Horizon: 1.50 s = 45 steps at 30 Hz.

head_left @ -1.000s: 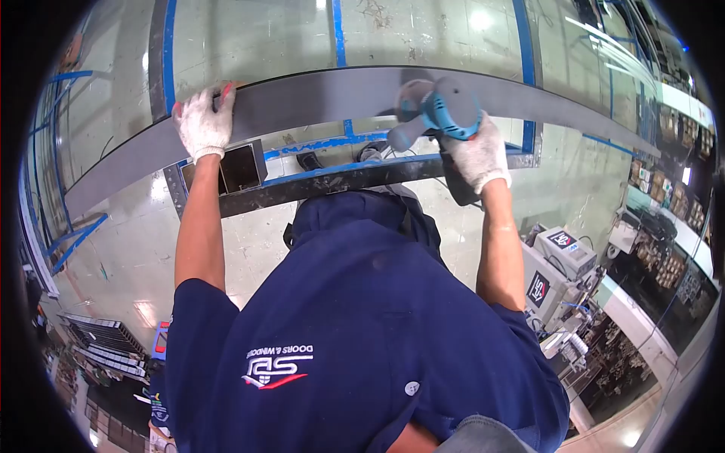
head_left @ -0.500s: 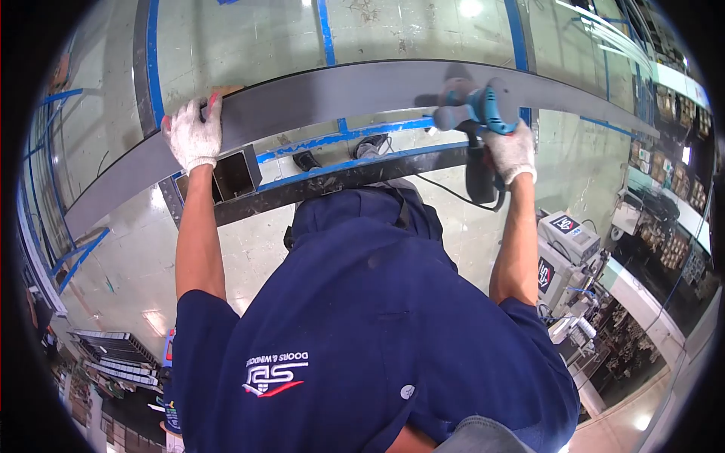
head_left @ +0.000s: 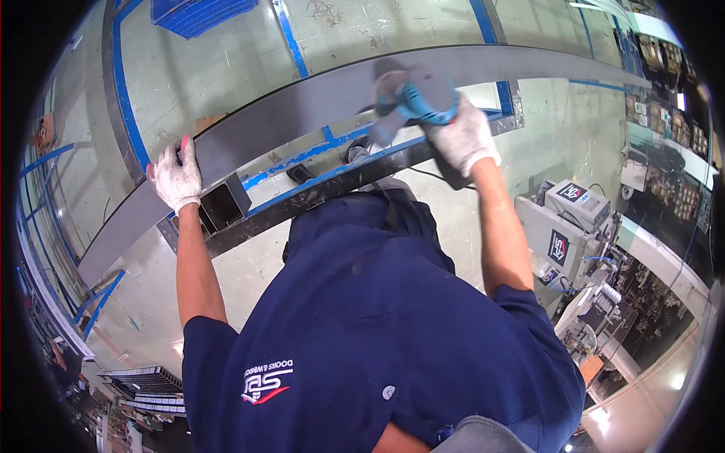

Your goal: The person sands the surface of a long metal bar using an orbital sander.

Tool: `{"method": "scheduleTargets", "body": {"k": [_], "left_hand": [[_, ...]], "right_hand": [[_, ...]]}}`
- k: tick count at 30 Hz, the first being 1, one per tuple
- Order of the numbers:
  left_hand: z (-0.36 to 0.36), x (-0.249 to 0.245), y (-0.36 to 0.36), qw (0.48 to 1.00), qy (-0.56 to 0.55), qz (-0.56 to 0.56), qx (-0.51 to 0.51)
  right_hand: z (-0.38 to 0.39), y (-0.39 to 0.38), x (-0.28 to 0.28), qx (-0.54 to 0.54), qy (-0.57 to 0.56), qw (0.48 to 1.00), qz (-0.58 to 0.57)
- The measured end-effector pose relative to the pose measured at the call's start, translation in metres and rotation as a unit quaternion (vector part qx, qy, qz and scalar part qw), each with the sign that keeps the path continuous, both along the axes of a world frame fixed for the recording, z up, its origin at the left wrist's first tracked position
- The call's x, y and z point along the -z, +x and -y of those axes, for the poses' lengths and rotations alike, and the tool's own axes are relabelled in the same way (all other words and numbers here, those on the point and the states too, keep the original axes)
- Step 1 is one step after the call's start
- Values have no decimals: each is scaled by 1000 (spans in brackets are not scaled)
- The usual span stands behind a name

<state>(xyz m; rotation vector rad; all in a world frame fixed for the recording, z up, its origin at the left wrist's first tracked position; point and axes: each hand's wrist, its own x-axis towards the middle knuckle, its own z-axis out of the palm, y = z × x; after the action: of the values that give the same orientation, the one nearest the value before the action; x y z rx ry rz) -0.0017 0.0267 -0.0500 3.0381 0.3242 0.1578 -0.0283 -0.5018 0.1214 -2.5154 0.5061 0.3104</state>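
A long, flat grey metal profile [head_left: 302, 102] lies crosswise in front of me on the frame. My left hand [head_left: 176, 175], in a white glove with pink fingertips, grips it near its left part, with fingers spread over the far edge. My gloved right hand [head_left: 462, 137] is closed around the body of a teal power sander [head_left: 427, 97]. The sander is over the profile, right of the middle, and slightly blurred; its contact face is hidden. A black cord [head_left: 423, 175] trails from it toward me.
A blue-and-black metal frame [head_left: 317, 189] supports the work, with an open-ended hollow box section [head_left: 225, 205] near my left wrist. A blue crate [head_left: 200, 15] is on the floor beyond. Grey machines [head_left: 570, 219] stand to the right, with racks of parts [head_left: 672, 121] farther off.
My right hand and the sander have moved left along the profile. The view has shifted, bringing the blue crate into sight. My left hand keeps its place on the profile.
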Motion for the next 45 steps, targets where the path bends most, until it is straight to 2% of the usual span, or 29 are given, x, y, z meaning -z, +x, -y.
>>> {"method": "scheduleTargets", "body": {"k": [1, 3, 4, 5, 6, 8, 11, 14, 17, 21, 23, 25, 27, 29, 31, 34, 37, 39, 43, 45], "left_hand": [[-1, 2, 0, 1000, 2, 2, -1], [-1, 1, 1, 1000, 6, 1, -4], [1, 0, 1, 1000, 7, -2, -7], [3, -2, 1, 1000, 9, -3, -9], [3, -2, 2, 1000, 7, -5, -9], [2, -2, 1, 1000, 3, -7, -8], [2, -1, 1, 1000, 10, -6, -10], [2, -1, 1, 1000, 11, -7, -8], [0, 2, 3, 1000, 10, -2, -6], [-1, 4, 2, 1000, 19, 3, -4], [-2, 6, 1, 1000, 8, 6, -3], [0, 4, 1, 1000, 11, 7, -6], [1, 2, 1, 1000, 11, 10, -8], [3, 1, 1, 1000, 9, 17, -8], [3, 1, 1, 1000, 1, 15, -7], [3, -2, 2, 1000, -2, 8, -5], [5, -4, 2, 1000, -10, 4, -6], [4, -3, 2, 1000, -10, 5, -7], [2, 1, 2, 1000, -9, 0, -14], [3, 0, 2, 1000, 1, 7, -13]], "right_hand": [[11, 6, -13, 19, 16, 1000, 15], [44, 18, -28, 82, 69, 992, -67], [74, 14, -11, 67, 58, 996, 7], [87, 16, -13, 87, 46, 995, 21], [115, 21, -7, 163, 23, 985, -51], [164, 26, 5, 176, 64, 980, -62], [207, 35, 11, 220, 60, 972, -49], [215, 42, 10, 221, 53, 973, -45], [187, 42, 2, 204, 58, 976, -52], [100, 35, -19, 138, 52, 986, -83], [51, 23, -27, 13, 46, 998, 35], [32, 15, 2, -36, 82, 994, 56], [3, 7, 17, -50, 42, 997, 49], [-42, 2, 6, -55, -11, 998, -2], [-81, 0, -7, -88, -14, 993, -76], [-115, 0, -12, -138, 8, 984, -109], [-113, -4, -10, -176, 16, 979, -98], [-94, -3, -11, -152, 5, 983, -102], [-22, 4, -2, -46, -19, 997, -55], [31, 8, 14, -4, 18, 1000, -9]]}}
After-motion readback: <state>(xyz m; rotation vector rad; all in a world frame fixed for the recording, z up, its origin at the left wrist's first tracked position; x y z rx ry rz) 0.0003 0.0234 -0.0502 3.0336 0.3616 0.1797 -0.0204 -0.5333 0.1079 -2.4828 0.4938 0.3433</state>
